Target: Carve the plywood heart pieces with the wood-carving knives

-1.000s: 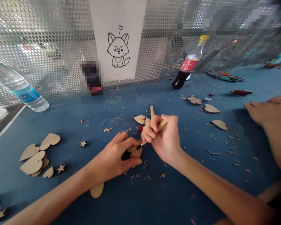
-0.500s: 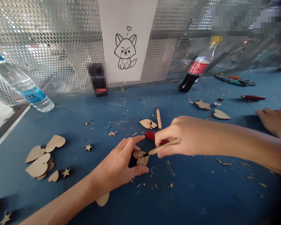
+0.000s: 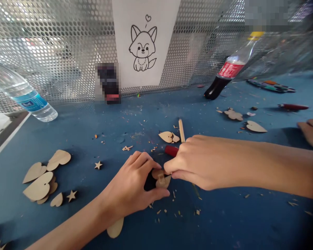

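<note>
— Currently, what is the status of the workpiece?
— The small wooden piece (image 3: 162, 178) lies on the blue table (image 3: 224, 222), between both hands. The left hand (image 3: 134, 185) has thumb and fingers closed around it, pinning it down. The right hand (image 3: 195, 161) has its fingers curled tight, with the fingertips touching the piece's upper edge. Whether a tool sits inside that grip cannot be told.
— Progress?
— Judged partway. Fine chips (image 3: 177, 210) scattered just beside the piece suggest that material has been removed. Its face is mostly hidden, so the remaining work cannot be rated. The heart cutouts (image 3: 39, 182) lie well apart on the left and appear unworked.
— Materials?
— Thin, pale, matte board with smooth rounded lobes, and a small star (image 3: 98, 165) of the same stock. A red-handled tool (image 3: 171, 150) and a round wooden stick (image 3: 182, 130) lie just behind the right hand
</note>
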`<state>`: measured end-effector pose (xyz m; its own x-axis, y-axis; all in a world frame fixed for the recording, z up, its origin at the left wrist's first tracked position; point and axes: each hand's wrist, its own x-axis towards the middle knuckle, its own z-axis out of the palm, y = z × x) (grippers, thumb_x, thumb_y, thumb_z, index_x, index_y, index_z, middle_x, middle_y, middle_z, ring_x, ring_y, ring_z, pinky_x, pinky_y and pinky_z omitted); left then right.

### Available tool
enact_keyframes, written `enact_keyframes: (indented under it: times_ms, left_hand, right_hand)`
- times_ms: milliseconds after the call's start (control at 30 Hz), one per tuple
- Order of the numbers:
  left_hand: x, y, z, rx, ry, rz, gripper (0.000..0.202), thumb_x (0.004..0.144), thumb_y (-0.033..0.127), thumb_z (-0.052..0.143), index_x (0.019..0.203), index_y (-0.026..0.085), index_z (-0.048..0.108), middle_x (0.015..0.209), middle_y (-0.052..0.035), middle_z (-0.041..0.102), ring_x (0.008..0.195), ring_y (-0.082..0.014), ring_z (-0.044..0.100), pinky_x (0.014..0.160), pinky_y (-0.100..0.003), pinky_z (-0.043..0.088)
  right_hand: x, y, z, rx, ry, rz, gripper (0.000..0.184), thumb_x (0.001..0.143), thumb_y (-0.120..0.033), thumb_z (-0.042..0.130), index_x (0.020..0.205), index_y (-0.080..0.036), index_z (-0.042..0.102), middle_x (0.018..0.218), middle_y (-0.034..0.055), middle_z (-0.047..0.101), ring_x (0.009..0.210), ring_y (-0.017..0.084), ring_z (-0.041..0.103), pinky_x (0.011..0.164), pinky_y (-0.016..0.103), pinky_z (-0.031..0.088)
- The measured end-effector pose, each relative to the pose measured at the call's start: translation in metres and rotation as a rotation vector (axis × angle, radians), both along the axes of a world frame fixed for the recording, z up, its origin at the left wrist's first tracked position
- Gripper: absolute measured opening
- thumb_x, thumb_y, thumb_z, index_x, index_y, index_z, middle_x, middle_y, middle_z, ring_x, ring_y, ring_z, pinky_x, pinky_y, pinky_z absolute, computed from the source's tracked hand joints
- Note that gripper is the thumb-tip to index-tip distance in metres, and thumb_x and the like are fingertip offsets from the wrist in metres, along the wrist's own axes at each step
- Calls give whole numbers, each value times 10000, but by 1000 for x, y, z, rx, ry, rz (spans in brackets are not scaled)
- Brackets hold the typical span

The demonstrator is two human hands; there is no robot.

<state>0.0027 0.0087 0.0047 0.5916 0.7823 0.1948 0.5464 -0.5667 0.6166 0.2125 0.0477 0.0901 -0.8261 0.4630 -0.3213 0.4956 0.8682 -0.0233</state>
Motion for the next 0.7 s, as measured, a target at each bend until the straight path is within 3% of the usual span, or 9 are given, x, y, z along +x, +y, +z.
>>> enact_keyframes:
  times_ms: [167, 367, 700]
  left_hand:
    - [2, 1, -2, -30, -8, -38, 330, 797, 319, 819, 1055, 202, 648, 997, -42, 577, 929, -215, 531, 861, -397, 510]
    - [3, 2, -3, -33, 22, -54, 304, 855, 313, 759, 1113, 205, 641, 1006, -41, 565, 943, -214, 517, 838, -381, 500]
    - [3, 2, 0, -28, 49, -47, 298, 870, 305, 731, 1141, 233, 629, 996, -34, 569, 923, -208, 520, 822, -374, 497]
  right_hand:
    - [8, 3, -7, -67, 65, -9, 212, 926, -167, 555, 782, -237, 693, 529, -12, 570, 436, 140, 458, 451, 279, 172]
    - [26, -4, -29, -197, 242, -133, 249, 983, -219, 508, 1001, -284, 747, 686, -10, 717, 539, 152, 603, 530, 275, 321]
    - [38, -21, -49, -99, 420, -164, 267, 990, -202, 524, 1122, -293, 738, 848, 1, 784, 669, 164, 713, 586, 251, 412]
